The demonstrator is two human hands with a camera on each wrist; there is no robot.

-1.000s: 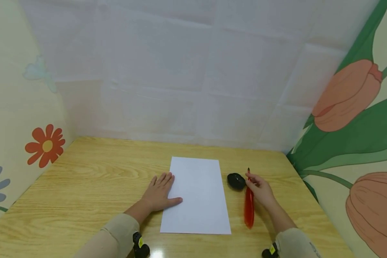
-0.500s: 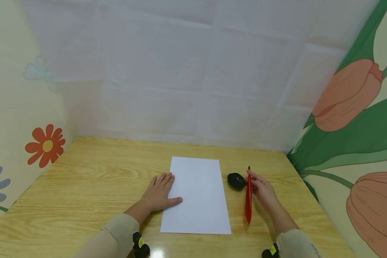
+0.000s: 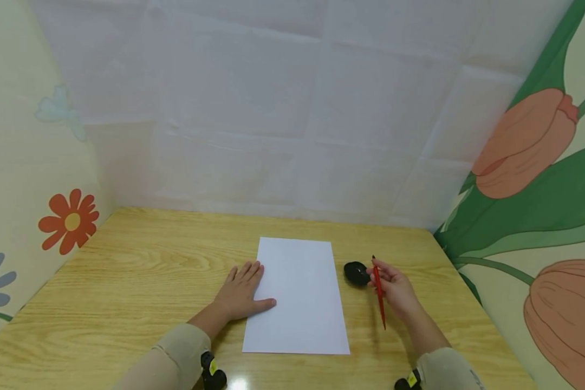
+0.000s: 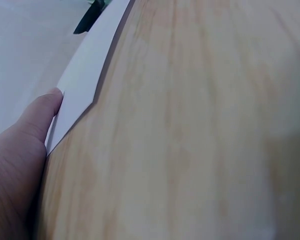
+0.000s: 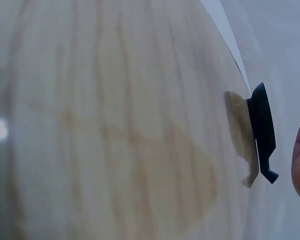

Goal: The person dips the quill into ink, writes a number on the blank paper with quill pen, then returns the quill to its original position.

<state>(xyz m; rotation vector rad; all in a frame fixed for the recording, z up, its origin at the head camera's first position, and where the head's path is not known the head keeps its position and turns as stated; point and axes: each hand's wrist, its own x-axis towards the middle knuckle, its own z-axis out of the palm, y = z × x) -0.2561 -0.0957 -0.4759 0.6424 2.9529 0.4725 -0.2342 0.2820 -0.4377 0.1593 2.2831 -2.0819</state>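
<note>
A white sheet of paper (image 3: 302, 298) lies on the wooden table. My left hand (image 3: 240, 292) rests flat on its left edge, fingers spread, thumb reaching over the paper. To the right, my right hand (image 3: 397, 290) pinches a red feather pen (image 3: 381, 300) near its dark tip, which points away from me; the feather is seen nearly edge-on. Just left of those fingers sits a small glossy black oval piece (image 3: 356, 274). In the right wrist view this black piece (image 5: 263, 125) has a narrow flared end; only part of the hand shows there, and the pen is out of view.
The wooden table (image 3: 151, 271) extends to both sides of the paper. A white sheet (image 3: 253, 119) hangs behind it. Walls with painted flowers stand left and right, including a red flower (image 3: 72, 221) and pink tulips (image 3: 526, 143).
The feather pen has turned in my right fingers, from its broad face to its thin edge, and its lower end has swung right and up. The left hand and paper stay put.
</note>
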